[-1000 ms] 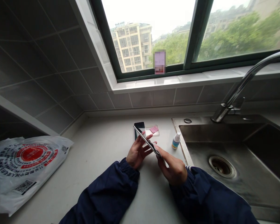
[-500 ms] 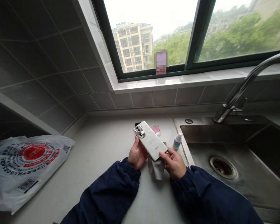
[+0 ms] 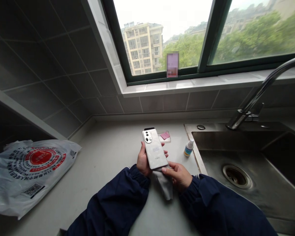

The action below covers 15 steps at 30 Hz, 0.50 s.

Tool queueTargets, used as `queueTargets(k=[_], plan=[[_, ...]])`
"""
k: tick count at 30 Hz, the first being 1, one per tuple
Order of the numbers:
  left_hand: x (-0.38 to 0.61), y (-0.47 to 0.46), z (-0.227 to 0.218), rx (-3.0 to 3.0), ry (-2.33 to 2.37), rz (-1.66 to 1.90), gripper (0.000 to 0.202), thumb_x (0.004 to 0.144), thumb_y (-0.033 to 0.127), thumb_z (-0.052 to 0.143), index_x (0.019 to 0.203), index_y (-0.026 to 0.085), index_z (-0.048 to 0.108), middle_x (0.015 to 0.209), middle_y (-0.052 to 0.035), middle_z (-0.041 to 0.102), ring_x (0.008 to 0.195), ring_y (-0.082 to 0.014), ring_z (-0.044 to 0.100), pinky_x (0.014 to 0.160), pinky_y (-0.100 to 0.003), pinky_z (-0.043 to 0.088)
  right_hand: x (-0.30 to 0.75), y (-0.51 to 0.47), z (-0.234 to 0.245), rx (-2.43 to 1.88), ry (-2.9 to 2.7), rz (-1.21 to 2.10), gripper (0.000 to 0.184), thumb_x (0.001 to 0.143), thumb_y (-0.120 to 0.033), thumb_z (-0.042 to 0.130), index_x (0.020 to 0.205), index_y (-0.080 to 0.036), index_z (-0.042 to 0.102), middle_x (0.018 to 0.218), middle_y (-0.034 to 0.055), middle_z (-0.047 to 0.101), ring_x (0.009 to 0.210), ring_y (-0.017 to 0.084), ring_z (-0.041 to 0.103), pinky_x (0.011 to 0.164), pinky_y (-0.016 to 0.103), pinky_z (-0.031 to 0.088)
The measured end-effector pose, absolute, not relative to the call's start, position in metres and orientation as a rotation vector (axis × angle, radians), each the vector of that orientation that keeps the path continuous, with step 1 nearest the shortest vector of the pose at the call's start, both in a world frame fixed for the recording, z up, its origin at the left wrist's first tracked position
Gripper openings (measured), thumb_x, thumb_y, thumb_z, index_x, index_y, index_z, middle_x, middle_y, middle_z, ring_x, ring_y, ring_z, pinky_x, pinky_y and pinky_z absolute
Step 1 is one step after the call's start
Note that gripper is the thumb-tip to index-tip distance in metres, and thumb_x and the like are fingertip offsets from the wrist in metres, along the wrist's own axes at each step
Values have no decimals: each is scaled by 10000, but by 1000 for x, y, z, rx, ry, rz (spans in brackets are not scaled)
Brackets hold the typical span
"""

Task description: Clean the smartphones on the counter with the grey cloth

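My left hand is wrapped round a white phone, thumb along its left edge and fingertips showing past its right edge. The phone's back faces me, with the camera block at the upper left. At the phone's bottom edge, my right hand pinches a grey cloth that hangs down below it. Behind the phone lies a clear case with a pink piece on it. A dark object is mostly hidden by the phone's top.
A small white-capped bottle stands right of my hands, beside the metal sink with its curved faucet. On the left of the counter lies a white plastic bag with red print. A window is behind.
The phone has turned more upright in my left hand, whose fingertips now show on its far side. My right hand has shifted from the phone's lower corner down onto the cloth.
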State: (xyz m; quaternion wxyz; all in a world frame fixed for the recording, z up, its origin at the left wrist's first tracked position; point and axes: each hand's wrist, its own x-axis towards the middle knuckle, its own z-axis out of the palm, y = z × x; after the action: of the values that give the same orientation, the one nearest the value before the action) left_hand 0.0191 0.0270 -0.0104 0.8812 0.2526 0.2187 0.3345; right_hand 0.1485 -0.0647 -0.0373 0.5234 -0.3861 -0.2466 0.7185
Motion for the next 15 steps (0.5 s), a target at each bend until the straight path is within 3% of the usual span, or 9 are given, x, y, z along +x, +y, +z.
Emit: queueTargets(k=[3, 6, 9, 13, 15], plan=[[16, 32, -10, 491, 461, 765, 868, 865, 732, 260, 1190, 6, 608, 849, -201, 706, 793, -296, 685, 837, -451, 506, 151, -64, -39, -1015, -627, 1714, 442, 610, -409, 873, 926, -129, 741, 724, 36, 726, 573, 141, 656, 540, 231, 495], [15, 34, -9, 452, 456, 863, 792, 899, 671, 279, 1195, 13, 605, 959, -198, 703, 762, -270, 670, 808, -469, 524, 161, -60, -36, -1076, -638, 1645, 364, 671, -431, 825, 881, -144, 747, 611, 6, 688, 444, 113, 589, 447, 217, 462], [15, 35, -8, 425, 434, 904, 725, 911, 635, 301, 1223, 52, 597, 1109, -192, 677, 761, -272, 663, 787, -504, 529, 179, -56, -26, -1095, -654, 1501, 404, 649, -452, 827, 909, -154, 746, 790, 54, 744, 664, 197, 700, 629, 308, 576], [16, 35, -12, 409, 414, 861, 709, 903, 632, 326, 1292, 87, 558, 1152, -191, 662, 787, -295, 671, 798, -538, 519, 199, -56, 1, -1176, -681, 1182, 446, 717, -467, 785, 1032, -157, 726, 890, 91, 753, 808, 265, 722, 784, 413, 585], [18, 31, -13, 393, 406, 820, 735, 897, 646, 321, 1314, 81, 541, 1131, -199, 666, 769, -296, 670, 779, -536, 520, 199, -56, 16, -1277, -836, 736, 412, 854, -463, 657, 1144, -172, 691, 1004, 99, 743, 919, 279, 712, 858, 450, 563]])
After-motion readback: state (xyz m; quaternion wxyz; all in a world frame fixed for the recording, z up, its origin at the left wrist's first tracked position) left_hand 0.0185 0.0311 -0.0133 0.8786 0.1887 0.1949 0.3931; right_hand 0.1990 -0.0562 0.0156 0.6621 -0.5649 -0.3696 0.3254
